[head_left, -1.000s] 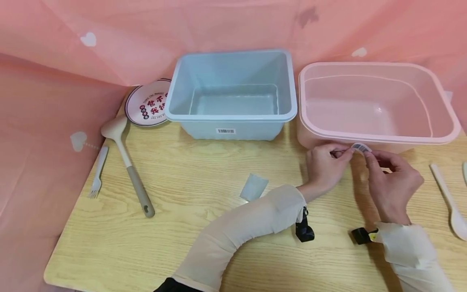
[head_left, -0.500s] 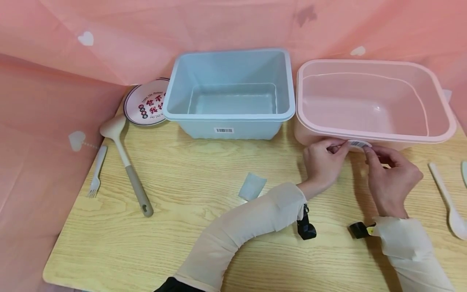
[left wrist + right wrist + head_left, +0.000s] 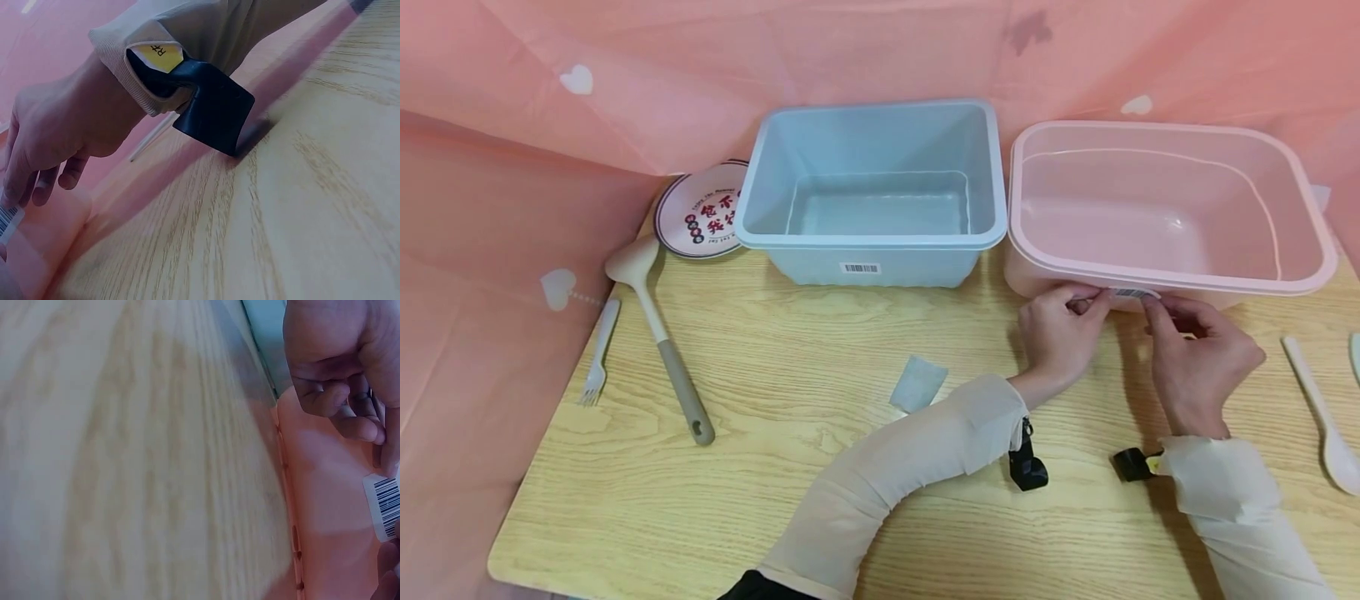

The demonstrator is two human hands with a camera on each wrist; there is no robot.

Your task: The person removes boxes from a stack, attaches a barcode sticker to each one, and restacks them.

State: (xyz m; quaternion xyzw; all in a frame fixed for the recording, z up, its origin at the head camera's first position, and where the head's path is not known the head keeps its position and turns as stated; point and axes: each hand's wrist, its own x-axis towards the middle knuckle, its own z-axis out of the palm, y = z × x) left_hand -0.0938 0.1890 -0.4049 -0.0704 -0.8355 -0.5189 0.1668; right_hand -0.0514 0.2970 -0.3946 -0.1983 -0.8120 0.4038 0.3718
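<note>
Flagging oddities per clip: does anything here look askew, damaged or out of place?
Little stands out. A small scrap of backing paper lies loose on the table. Both hands, left hand and right hand, pinch a barcode sticker against the pink tub.

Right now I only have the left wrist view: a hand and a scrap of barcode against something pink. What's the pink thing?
Observer: A pink tub. The barcode label sits on its front wall, just under the rim.
Operator: Is the other hand on it too?
Observer: Yes. The left hand holds the label's left end and the right hand holds its right end.
Operator: Anything else carrying a barcode?
Observer: The blue tub beside it has a barcode sticker on its front wall.
</note>
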